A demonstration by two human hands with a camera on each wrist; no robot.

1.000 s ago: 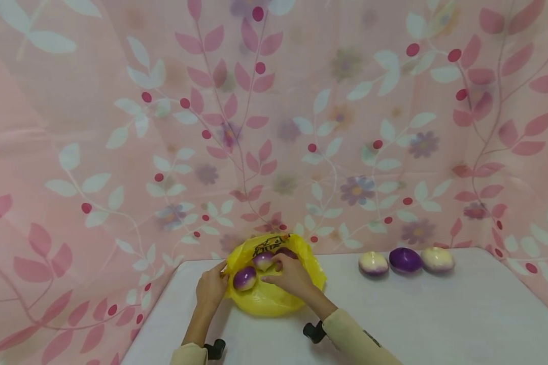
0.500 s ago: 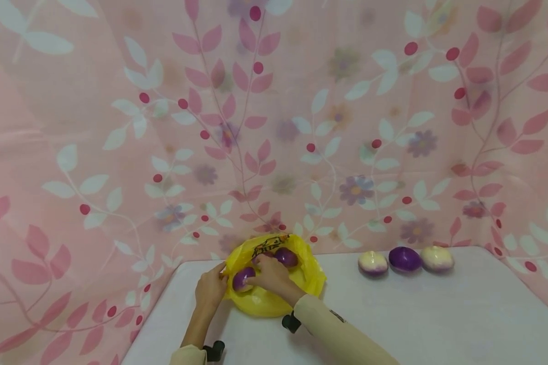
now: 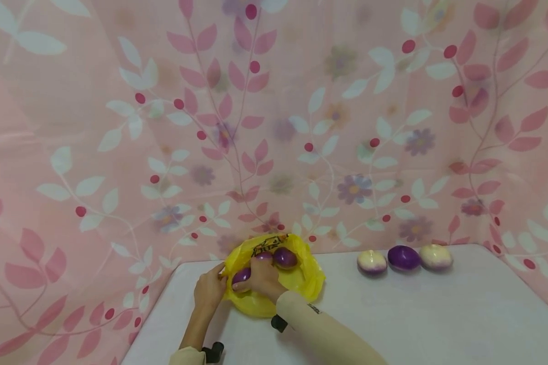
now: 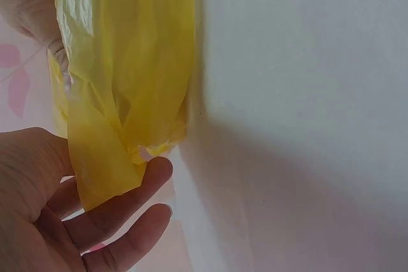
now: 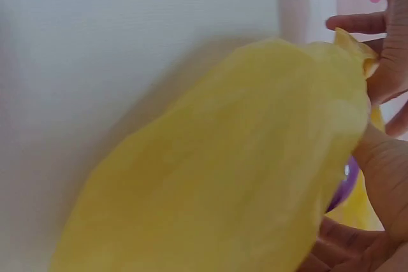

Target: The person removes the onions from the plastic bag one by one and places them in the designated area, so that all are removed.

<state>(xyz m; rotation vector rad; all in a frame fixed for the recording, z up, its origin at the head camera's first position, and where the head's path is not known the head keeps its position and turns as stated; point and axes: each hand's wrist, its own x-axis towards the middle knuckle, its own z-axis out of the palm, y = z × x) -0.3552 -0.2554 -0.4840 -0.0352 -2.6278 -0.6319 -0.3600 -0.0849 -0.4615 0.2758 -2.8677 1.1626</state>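
My left hand [image 3: 209, 290] pinches the left rim of a yellow plastic bag [image 3: 253, 306]. In the left wrist view, a fold of the bag [image 4: 105, 176] passes between the fingers. Inside the bag's open mouth, my right hand [image 3: 266, 280] grips a glossy purple egg-shaped vegetable [image 3: 241, 276]. Its thumb lies over the near side, while the other fingertips are partly hidden. Two more purple vegetables lie farther back in the bag, one behind the fingers [image 3: 262, 255] and one to the right [image 3: 285, 258]. The right wrist view shows a purple sliver [image 5: 346, 189] beside the bag wall.
On the white table [image 3: 420, 314], three similar vegetables stand in a row at the back right: a cream one with a purple base [image 3: 372, 262], a purple one [image 3: 404, 258] and another cream one [image 3: 436, 257]. A pink floral cloth [image 3: 301, 101] hangs behind the table.
My right hand has moved left inside the bag, from the middle vegetable to the left one, uncovering the right one. My left hand keeps its hold on the rim.
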